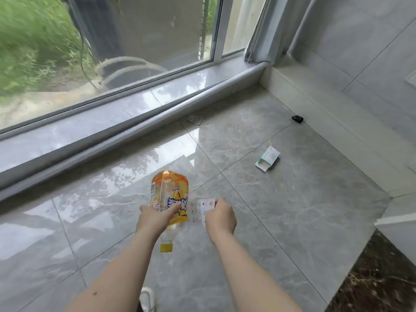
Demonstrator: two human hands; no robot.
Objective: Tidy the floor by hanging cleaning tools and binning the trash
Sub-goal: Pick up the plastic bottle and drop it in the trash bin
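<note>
1. Left hand (157,213): reaching down onto the plastic bottle (169,194), thumb on one side and fingers laid across the label. The hand covers the bottle's lower body, so how far the fingers wrap round it cannot be told.
2. Plastic bottle: lying on the grey tile floor (292,210) near the window sill (108,122), orange-yellow label up, base pointing toward the sill. Its yellow cap (166,247) shows below the left wrist; the neck is partly hidden by that wrist.
3. Right hand (221,216): fingers curled, pinching the edge of a small white wrapper (206,204) just beside the bottle. The fingertips are hidden behind the knuckles.
4. Small white wrapper: printed with small coloured marks, too blurred to read; possibly a clear part extends toward the bottle.
5. Small carton (267,159): white with teal edging, lying open-ended on the floor, well apart from both hands.
6. Dark small object (297,118): by the skirting, too small to identify.
7. Flat clear scrap (195,120): on the floor just below the sill.
8. Curtain (267,30): hanging at the corner, cut off at the top.
9. White shoe (147,298): at the bottom edge, mostly cut off.
</note>
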